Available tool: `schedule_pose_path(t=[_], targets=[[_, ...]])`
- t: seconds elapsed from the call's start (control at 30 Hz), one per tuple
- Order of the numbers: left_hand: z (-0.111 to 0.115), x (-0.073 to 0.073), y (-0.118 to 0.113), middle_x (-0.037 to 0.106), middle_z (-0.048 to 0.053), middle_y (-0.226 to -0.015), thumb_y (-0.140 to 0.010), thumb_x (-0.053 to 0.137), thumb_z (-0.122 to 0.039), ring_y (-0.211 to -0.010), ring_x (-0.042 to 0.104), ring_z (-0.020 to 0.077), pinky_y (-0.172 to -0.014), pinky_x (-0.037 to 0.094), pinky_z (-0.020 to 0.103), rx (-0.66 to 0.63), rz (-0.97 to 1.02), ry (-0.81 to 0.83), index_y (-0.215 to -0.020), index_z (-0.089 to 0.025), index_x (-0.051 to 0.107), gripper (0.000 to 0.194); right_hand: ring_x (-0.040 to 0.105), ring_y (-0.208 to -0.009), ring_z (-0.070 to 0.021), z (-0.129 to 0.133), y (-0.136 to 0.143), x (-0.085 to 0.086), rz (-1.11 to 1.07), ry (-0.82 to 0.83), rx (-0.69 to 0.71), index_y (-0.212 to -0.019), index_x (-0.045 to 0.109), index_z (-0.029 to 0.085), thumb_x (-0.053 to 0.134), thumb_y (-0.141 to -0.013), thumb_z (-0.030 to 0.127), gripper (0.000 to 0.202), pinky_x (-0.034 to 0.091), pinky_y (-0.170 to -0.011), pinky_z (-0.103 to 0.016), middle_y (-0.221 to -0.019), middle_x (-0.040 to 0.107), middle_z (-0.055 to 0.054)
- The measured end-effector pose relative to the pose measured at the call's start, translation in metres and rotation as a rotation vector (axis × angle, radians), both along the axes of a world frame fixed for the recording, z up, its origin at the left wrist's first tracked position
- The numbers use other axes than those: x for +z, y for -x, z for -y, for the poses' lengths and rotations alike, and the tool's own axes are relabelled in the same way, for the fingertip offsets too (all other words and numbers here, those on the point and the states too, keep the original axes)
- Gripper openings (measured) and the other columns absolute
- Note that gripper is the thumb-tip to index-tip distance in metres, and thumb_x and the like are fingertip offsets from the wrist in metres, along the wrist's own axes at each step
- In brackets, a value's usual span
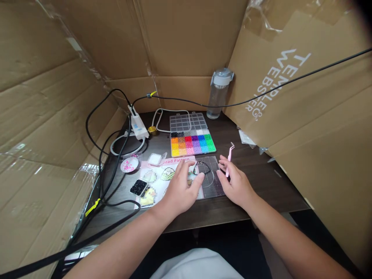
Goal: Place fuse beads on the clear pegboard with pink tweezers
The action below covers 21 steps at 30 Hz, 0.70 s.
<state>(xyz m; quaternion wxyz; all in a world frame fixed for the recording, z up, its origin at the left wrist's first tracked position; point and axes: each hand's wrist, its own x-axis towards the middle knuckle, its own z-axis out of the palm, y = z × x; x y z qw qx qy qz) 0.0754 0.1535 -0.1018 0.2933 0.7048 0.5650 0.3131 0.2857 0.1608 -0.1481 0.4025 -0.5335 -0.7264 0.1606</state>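
My left hand [186,188] hovers over the left part of a clear pegboard [216,190], thumb and fingers spread apart and holding nothing. At the board's right edge is my right hand [236,186], with pink tweezers [229,159] held among its fingers, their bent tips pointing away from me. Between the hands, a curve of black beads [205,164] and a thin pale ring [213,180] show on the board; whether they are joined I cannot tell. Partly under the board and my left hand lies a bead pattern sheet [159,193] with printed designs.
Behind the sheet stands an open bead box [193,145] with many colours. Left are a white dish [129,165] of pink beads, a tray of black beads [138,187] and a white container [155,159]. A water bottle [219,93], power strip [138,124] and black cables [109,182] surround them.
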Motion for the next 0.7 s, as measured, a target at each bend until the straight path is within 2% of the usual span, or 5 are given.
schedule_pose_path(t=[0.27, 0.43, 0.7], targets=[[-0.0009, 0.0051, -0.001, 0.062, 0.007, -0.121, -0.09, 0.052, -0.049, -0.115, 0.057, 0.0204, -0.103, 0.045, 0.039, 0.027, 0.13, 0.067, -0.119, -0.022, 0.054, 0.039, 0.071, -0.109, -0.0266, 0.0008, 0.0002, -0.0021, -0.112, -0.017, -0.002, -0.12, 0.054, 0.019, 0.054, -0.093, 0.027, 0.028, 0.06, -0.095, -0.041, -0.14, 0.057, -0.02], [-0.0014, 0.0066, 0.0007, 0.063, 0.008, -0.115, -0.09, 0.05, -0.052, -0.107, 0.06, 0.0196, -0.089, 0.051, 0.034, 0.067, 0.198, 0.131, -0.117, -0.022, 0.055, 0.041, 0.071, -0.108, -0.0268, 0.0009, 0.0013, -0.0038, -0.205, -0.024, 0.015, -0.12, 0.053, 0.019, 0.055, -0.093, 0.026, 0.028, 0.06, -0.096, -0.041, -0.142, 0.056, -0.02], [-0.0037, 0.0029, 0.0013, 0.061, 0.006, -0.124, -0.089, 0.051, -0.053, -0.117, 0.057, 0.0195, -0.091, 0.05, 0.033, 0.07, 0.244, 0.116, -0.117, -0.024, 0.055, 0.04, 0.072, -0.107, -0.0272, -0.0028, 0.0002, -0.0062, -0.326, 0.016, -0.014, -0.121, 0.054, 0.02, 0.057, -0.094, 0.03, 0.03, 0.06, -0.095, -0.041, -0.141, 0.057, -0.018]])
